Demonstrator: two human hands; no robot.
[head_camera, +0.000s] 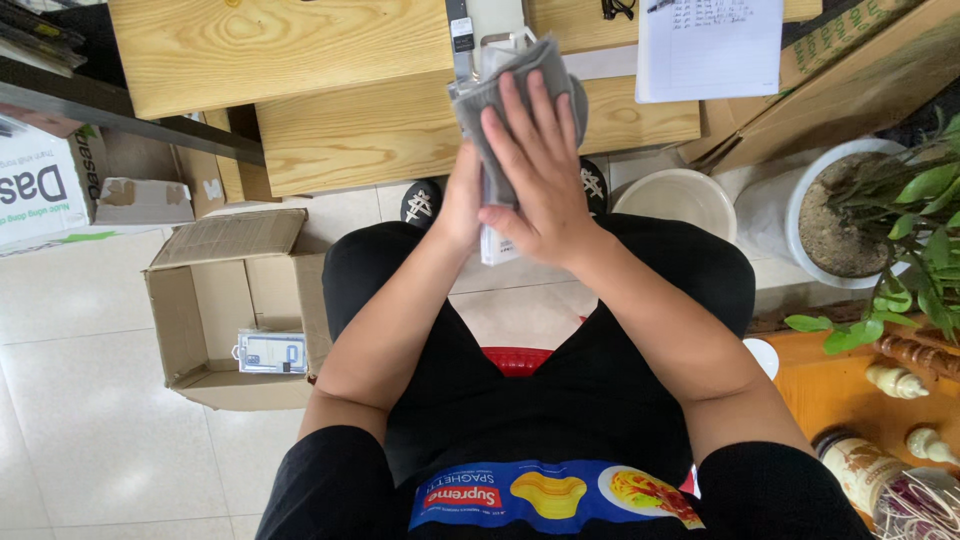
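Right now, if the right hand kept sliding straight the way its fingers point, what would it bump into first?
The right hand points up-frame, pressing a grey cloth onto a white flat pack. Straight on, it would probably meet the light wooden table first, though depth is unclear.

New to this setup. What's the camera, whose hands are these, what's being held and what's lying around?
There is no machine here: one camera on a seated person's head looks straight down at their lap and the floor. The right hand presses a grey cloth over a flat white packaged item, which the left hand grips from behind. Ahead is a low wooden table with a sheet of paper. On the tiled floor to the left sits an open cardboard box with one small package inside; to the right are a white bowl and a potted plant.
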